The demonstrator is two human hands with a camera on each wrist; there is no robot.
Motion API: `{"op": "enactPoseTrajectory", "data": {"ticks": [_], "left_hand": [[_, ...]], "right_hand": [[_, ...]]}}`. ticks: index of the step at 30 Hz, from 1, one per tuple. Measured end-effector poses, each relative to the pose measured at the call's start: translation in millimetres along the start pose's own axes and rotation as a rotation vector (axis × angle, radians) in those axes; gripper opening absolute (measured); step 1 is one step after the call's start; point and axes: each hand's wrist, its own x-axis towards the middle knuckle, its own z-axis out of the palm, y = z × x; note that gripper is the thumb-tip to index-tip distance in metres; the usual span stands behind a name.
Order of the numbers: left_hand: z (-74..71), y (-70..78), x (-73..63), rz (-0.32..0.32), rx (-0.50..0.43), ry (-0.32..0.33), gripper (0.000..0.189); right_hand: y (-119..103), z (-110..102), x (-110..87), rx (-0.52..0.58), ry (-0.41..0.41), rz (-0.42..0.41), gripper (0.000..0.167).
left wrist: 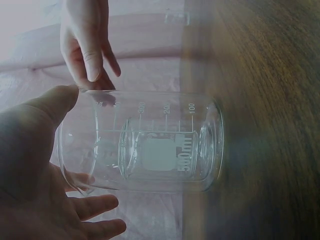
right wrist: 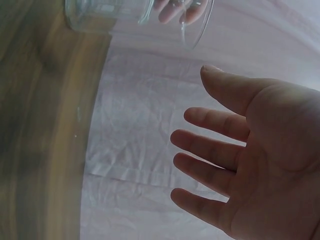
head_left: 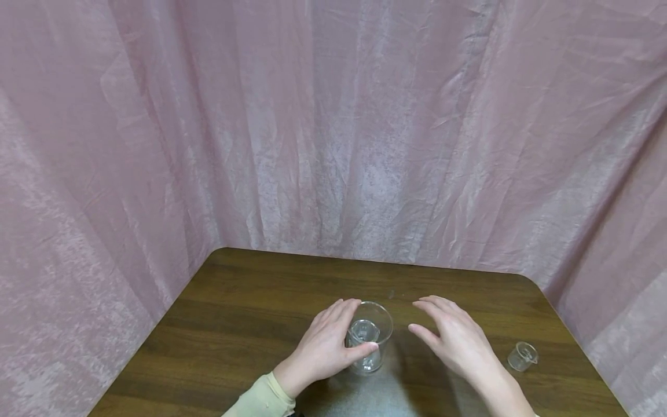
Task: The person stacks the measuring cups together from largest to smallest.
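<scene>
A large clear glass beaker [head_left: 385, 328] stands upright on the table, with a white graduated scale and "500ml" on its wall [left wrist: 191, 111]. A smaller glass beaker [head_left: 365, 331] sits inside it, near the bottom. My left hand [head_left: 325, 346] holds the large beaker by its upper part, thumb at the near side of the rim and fingers around the far-left side. To the right of the beaker my right hand [head_left: 458, 337] hovers apart from it, palm turned toward it, with fingers spread and nothing in them, as the right wrist view shows.
Another small glass beaker [head_left: 522, 357] stands on the table to the right of my right forearm. The brown wooden table [head_left: 250, 301] has rounded far corners. Pink curtains [head_left: 333, 127] hang behind it and along both sides.
</scene>
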Motion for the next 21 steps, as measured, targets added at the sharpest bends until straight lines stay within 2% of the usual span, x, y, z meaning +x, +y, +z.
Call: {"op": "enactPoseTrajectory", "data": {"ticks": [21], "left_hand": [[0.6,0.3,-0.7,-0.012,-0.001,0.0,0.087]], "right_hand": [[16.9,-13.0,-7.7,-0.034,-0.005,0.064,0.052]]}}
